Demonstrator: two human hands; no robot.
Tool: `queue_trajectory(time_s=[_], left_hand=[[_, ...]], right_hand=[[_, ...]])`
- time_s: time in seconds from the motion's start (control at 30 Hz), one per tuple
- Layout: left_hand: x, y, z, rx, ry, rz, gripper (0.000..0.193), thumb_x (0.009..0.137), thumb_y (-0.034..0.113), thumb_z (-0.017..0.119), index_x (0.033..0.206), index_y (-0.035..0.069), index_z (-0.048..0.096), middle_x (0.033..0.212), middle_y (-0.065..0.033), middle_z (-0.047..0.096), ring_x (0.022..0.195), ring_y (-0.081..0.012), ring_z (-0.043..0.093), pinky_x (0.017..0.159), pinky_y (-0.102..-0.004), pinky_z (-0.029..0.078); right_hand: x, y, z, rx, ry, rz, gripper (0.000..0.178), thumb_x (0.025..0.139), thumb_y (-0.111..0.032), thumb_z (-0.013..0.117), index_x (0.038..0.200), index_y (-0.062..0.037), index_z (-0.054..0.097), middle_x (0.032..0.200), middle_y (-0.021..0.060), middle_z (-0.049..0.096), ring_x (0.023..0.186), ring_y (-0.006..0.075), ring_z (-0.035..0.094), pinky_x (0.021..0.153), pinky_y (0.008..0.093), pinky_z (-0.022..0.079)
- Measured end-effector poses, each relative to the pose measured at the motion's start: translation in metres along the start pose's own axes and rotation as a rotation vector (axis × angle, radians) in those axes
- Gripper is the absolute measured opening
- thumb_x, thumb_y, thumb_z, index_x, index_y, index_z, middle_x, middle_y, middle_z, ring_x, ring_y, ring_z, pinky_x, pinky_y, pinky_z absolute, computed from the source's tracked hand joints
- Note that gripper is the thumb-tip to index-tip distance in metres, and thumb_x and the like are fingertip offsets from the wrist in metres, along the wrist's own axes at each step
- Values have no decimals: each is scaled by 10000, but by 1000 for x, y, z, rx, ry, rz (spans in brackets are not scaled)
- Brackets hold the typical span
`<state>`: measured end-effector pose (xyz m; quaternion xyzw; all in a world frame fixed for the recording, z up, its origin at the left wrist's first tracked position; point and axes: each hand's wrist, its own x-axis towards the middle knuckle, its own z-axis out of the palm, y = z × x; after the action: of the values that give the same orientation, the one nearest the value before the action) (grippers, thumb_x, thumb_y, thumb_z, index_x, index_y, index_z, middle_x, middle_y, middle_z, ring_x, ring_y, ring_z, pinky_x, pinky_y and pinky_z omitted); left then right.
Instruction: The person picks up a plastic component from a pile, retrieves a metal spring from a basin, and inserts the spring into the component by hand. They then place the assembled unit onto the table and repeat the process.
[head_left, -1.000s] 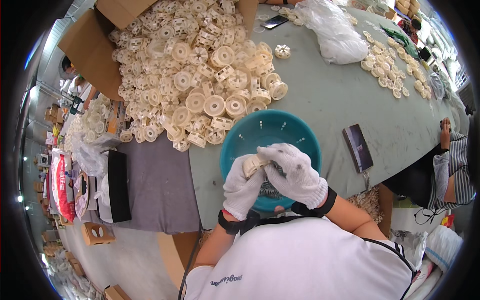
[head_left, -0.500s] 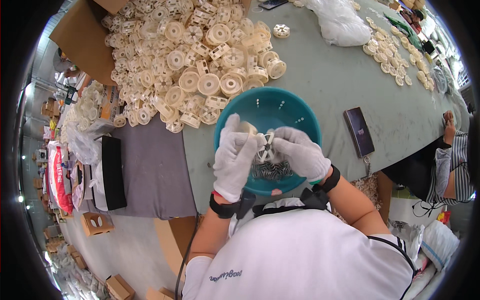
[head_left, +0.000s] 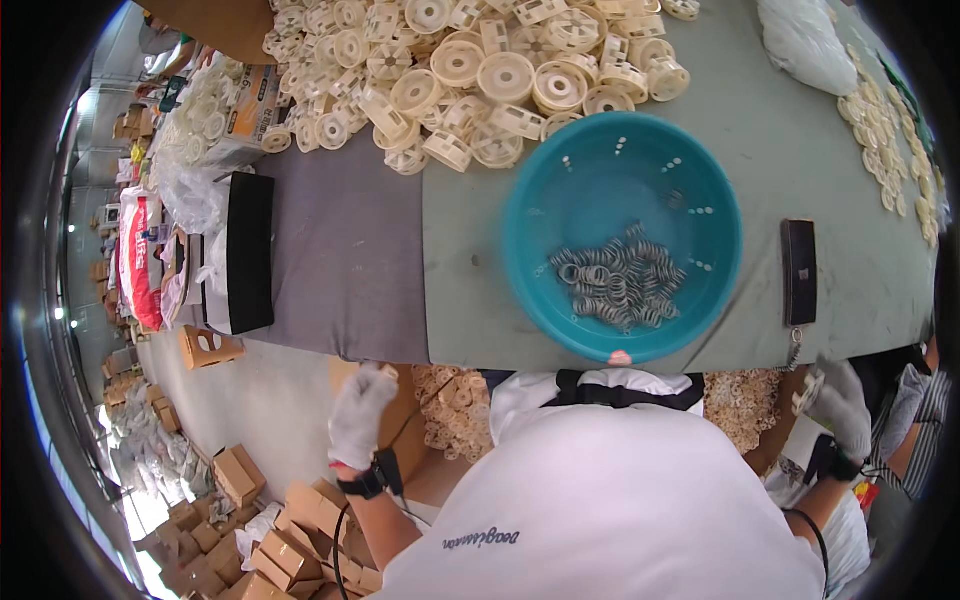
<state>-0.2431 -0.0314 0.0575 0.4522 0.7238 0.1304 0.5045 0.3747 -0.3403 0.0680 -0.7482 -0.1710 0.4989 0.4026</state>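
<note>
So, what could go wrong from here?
The teal bowl sits at the near edge of the table, so a bump could tip it and scatter the springs. The phone lies close to that edge, its coiled cord trailing near the right hand; it might snag. The plastic wheels are heaped close to the bowl, so one might roll in.

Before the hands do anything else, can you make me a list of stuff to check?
1. Gloves on both hands: ok, the left hand and right hand both wear one.
2. Hands clear of the teal basin: ok, one is out on each side, apart from it.
3. Springs inside the basin: ok, heaped at the bottom.
4. Right hand empty: not ok, it holds a pale part.
5. Left hand empty: cannot tell, something small and pale shows at its fingertips.
</note>
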Motion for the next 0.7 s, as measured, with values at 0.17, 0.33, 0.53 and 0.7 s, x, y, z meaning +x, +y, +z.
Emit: queue_trajectory(time_s=[0.17, 0.33, 0.53, 0.7], left_hand=[[21, 42, 50, 406, 479, 548, 427, 939, 213, 695, 1276, -23, 578, 1194, -121, 652, 1049, -185, 632, 974, -330, 474], [115, 154, 146, 239, 339, 663, 747, 846, 352, 776, 1385, -56, 457, 1341, -231, 570, 1248, -314, 556, 1068, -351, 405], [192, 154, 167, -140, 413, 579, 718, 805, 294, 785, 1354, -46, 471, 1128, -172, 646, 1060, -278, 615, 940, -356, 473], [104, 142, 153, -1031, -195, 629, 588, 950, 149, 687, 1435, -13, 398, 1230, -130, 577, 1093, -232, 612, 963, -374, 533]], right_hand=[[22, -36, 32, -714, 369, -202, 410, 984, -75, 539, 1368, 67, 510, 1198, 101, 627, 1101, 145, 580, 961, 270, 446], [94, -135, 203, -487, 0, -615, 391, 906, 1, 599, 1294, 43, 581, 1096, 142, 701, 1005, 204, 676, 925, 310, 516], [80, -163, 280, -727, -274, -1243, 308, 864, -107, 641, 1160, -24, 629, 913, 154, 694, 822, 334, 672, 756, 422, 543], [103, -133, 259, -383, -302, -1027, 284, 881, -24, 639, 1163, 5, 631, 970, 152, 702, 866, 282, 701, 778, 375, 557]])
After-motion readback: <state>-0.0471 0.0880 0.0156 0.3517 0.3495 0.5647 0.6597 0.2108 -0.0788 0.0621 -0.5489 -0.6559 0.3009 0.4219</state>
